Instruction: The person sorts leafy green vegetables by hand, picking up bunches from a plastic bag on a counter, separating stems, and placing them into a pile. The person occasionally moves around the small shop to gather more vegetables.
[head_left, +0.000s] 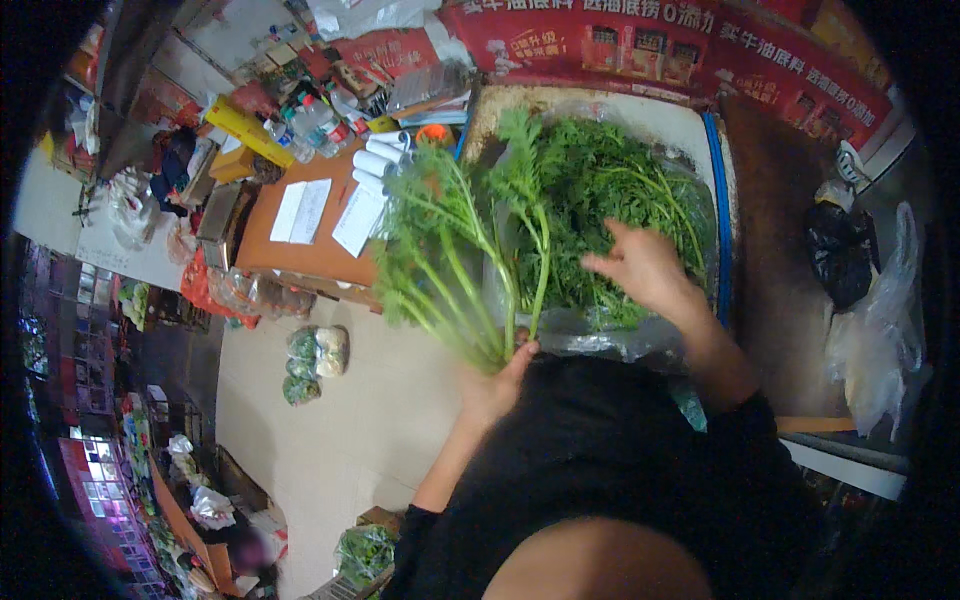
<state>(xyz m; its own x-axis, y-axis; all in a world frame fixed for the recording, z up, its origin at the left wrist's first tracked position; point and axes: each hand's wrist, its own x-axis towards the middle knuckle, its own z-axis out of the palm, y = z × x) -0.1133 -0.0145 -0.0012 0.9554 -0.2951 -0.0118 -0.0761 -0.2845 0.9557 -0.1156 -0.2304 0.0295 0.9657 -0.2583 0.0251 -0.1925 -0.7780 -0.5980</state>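
My left hand (493, 390) grips the stem ends of a bunch of leafy greens (450, 262), their feathery tops fanned out and partly blurred. One stalk stands a little apart from the rest on the bunch's right. My right hand (646, 264) hovers over or just touches a heap of the same greens (577, 172), thumb and forefinger spread, with nothing seen between them. Its other fingers are hidden. The heap lies in a clear plastic liner (600, 341) directly before me, on a worn white surface.
Left of the greens, a brown desk (262, 255) holds written sheets (300, 211), paper rolls (375, 161) and plastic bottles (319, 124). Bagged vegetables (315, 356) sit on the tiled floor (360, 420). A brown counter (776, 262) at right bears a black bag (841, 255) and a clear bag (877, 337).
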